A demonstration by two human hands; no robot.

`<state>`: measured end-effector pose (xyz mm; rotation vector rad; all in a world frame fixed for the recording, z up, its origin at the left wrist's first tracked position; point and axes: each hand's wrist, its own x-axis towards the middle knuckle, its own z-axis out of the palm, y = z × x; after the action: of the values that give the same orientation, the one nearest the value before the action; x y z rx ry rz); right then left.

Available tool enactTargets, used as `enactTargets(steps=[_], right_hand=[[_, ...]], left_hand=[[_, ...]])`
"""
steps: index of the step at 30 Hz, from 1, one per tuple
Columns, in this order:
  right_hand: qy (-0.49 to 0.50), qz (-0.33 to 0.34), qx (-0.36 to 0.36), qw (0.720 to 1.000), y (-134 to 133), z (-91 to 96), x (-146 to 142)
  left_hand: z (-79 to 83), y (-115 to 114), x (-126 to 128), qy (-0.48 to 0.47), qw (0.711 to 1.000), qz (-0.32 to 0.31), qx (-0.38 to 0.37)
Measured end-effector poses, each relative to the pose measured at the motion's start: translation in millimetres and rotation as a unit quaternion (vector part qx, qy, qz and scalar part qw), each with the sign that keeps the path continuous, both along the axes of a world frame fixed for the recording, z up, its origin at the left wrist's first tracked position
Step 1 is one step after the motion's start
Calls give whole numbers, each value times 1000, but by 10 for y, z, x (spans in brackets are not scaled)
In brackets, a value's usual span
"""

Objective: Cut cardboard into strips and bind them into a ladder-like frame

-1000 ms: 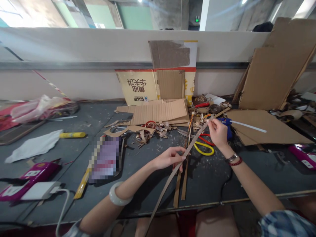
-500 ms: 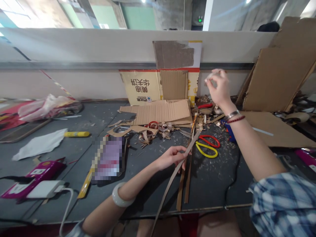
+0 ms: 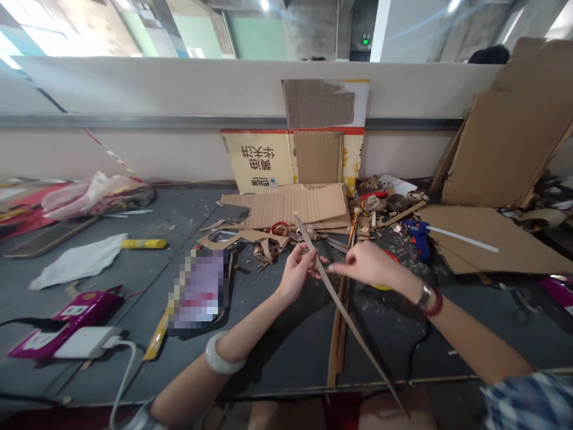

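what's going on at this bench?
A person holds a thin strip in the left hand, its top end sticking up past the fingers and its lower end reaching past the table's near edge. The right hand is right beside the strip; whether it touches isn't clear. More strips lie beneath. The blue glue gun lies off to the right, unheld.
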<state>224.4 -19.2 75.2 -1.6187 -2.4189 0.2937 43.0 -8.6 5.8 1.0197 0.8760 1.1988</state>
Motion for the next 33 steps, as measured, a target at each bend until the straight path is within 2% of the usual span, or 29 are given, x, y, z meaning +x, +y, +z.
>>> enactTargets(steps=[2, 3, 7, 11, 15, 17, 21, 23, 30, 33], right_hand=[[49, 54, -85, 994, -237, -139, -50], [58, 51, -89, 993, -317, -190, -54], [90, 1, -59, 994, -414, -280, 21], [210, 8, -52, 976, -340, -303, 109], [359, 27, -56, 931, -239, -376, 134], [433, 7, -77, 898, -171, -436, 142], [541, -32, -223, 810, -36, -552, 183], [574, -30, -264, 774, 0, -592, 202], [642, -31, -294, 707, -9, -653, 183], [658, -36, -317, 682, -18, -668, 166]], left_hand=[[-22, 43, -27, -8, 999, 45, 1], [-31, 62, -41, -13, 998, 67, 2], [-46, 116, -84, -42, 991, 127, 0], [-28, 130, -105, -55, 991, 124, -7], [22, 94, -96, -61, 995, 75, 18], [50, 51, -73, -40, 998, 33, 30], [79, -62, 2, 31, 996, -79, 36], [73, -103, 33, 59, 990, -124, 33], [8, -130, 44, 110, 974, -196, 21], [20, -197, 77, 104, 960, -260, -19]])
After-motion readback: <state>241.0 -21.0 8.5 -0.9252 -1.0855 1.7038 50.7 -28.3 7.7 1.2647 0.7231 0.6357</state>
